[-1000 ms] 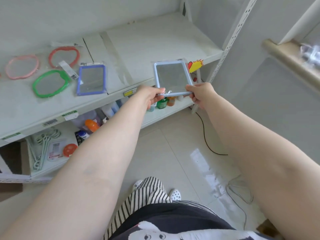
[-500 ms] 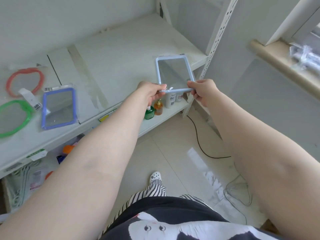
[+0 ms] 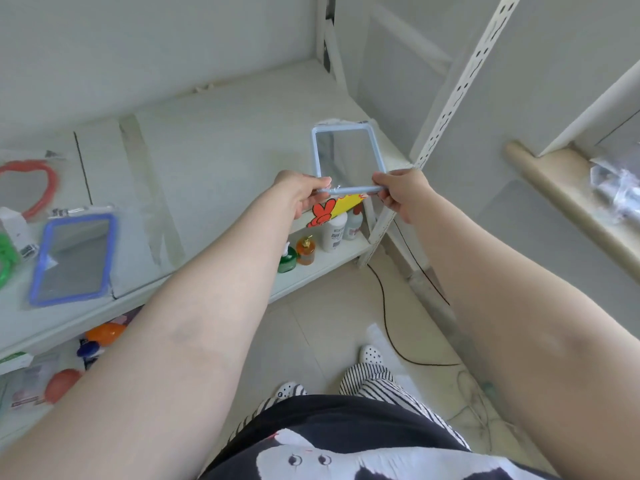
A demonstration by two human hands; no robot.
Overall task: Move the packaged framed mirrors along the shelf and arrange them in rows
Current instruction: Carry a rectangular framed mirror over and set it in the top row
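I hold a packaged light-blue framed rectangular mirror (image 3: 348, 157) by its near edge over the right end of the white shelf (image 3: 221, 140). My left hand (image 3: 301, 192) pinches its near left corner and my right hand (image 3: 401, 194) pinches its near right corner. Further left on the shelf lies a darker blue framed rectangular mirror (image 3: 74, 258) in its wrapper. At the far left edge are a red heart-shaped framed mirror (image 3: 34, 187) and part of a green framed mirror (image 3: 5, 258).
A white perforated upright (image 3: 460, 81) stands just right of the held mirror. The lower shelf holds bottles (image 3: 332, 233) and a yellow-red tag (image 3: 332, 207). A black cable (image 3: 388, 317) runs over the tiled floor. A windowsill (image 3: 571, 202) is at right.
Both hands have carried the light-blue mirror rightward toward the shelf's right end. The view has swung right, so the other mirrors have slid to the left edge.
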